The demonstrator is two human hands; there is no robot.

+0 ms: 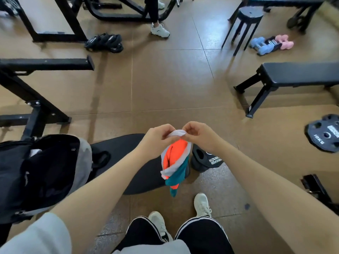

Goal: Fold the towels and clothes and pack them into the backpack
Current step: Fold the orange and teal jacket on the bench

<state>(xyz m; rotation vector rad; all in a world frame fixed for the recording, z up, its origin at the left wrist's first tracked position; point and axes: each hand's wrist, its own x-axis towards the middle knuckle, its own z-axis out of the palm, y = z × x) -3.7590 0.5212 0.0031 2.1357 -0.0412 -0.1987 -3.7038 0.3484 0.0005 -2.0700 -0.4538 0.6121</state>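
- Orange, teal and white fabric makes up the garment (175, 160) we hold up in front of us, above the floor (165, 79); it hangs bunched and twisted from its white top edge.
- Our left hand (157, 137) pinches that white edge with curled fingers, and our right hand (197, 133) pinches it just beside, the two hands nearly touching.
- Below the garment lies a dark oval mat (128, 162) on the floor, with a black weight plate (207, 159) touching its right edge.
- At the mat's left end stands the black backpack (44, 173), its top open; a bit of white shows inside, though we cannot tell what it is.
- Our white shoes (201, 205) and black striped trousers (201, 235) sit at the bottom edge.
- Farther out: a 10 kg plate (323, 135) at right, a black bench (293, 77), a round stool (249, 17), blue and pink dumbbells (271, 44), and another person's white shoe (160, 30) near the top.
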